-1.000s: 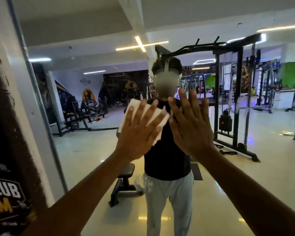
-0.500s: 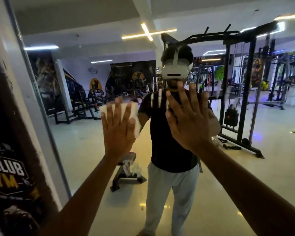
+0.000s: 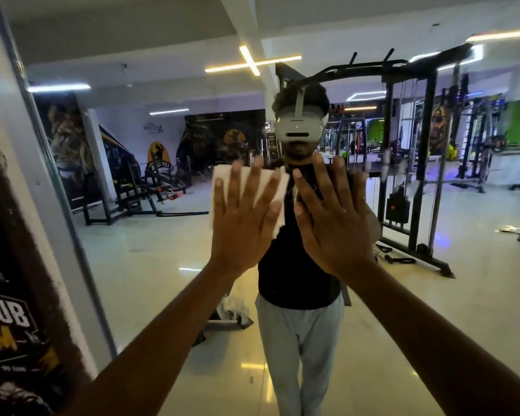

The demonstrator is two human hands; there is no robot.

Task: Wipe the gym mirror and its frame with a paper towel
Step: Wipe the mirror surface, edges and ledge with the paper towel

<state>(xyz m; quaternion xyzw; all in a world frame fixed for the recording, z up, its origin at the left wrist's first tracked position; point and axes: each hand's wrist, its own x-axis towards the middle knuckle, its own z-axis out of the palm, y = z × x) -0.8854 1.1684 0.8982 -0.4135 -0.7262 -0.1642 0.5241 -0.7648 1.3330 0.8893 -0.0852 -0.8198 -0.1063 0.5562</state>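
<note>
A large gym mirror (image 3: pixel 150 265) fills the head view, reflecting the gym and a person in a headset. Its grey metal frame (image 3: pixel 69 223) runs down the left side. My left hand (image 3: pixel 243 217) lies flat with spread fingers on a white paper towel (image 3: pixel 222 181), pressing it against the glass at chest height. Most of the towel is hidden under the hand. My right hand (image 3: pixel 333 217) rests flat on the bare glass just right of it, fingers straight, holding nothing.
Left of the frame is a wall with a dark gym-club poster (image 3: pixel 15 295). The reflection shows a black cable machine (image 3: pixel 418 175), benches (image 3: pixel 138 196) and a glossy floor behind me.
My left hand with the towel slid left across the glass, then back right beside my right hand. The right hand stayed flat on the mirror in about the same spot.
</note>
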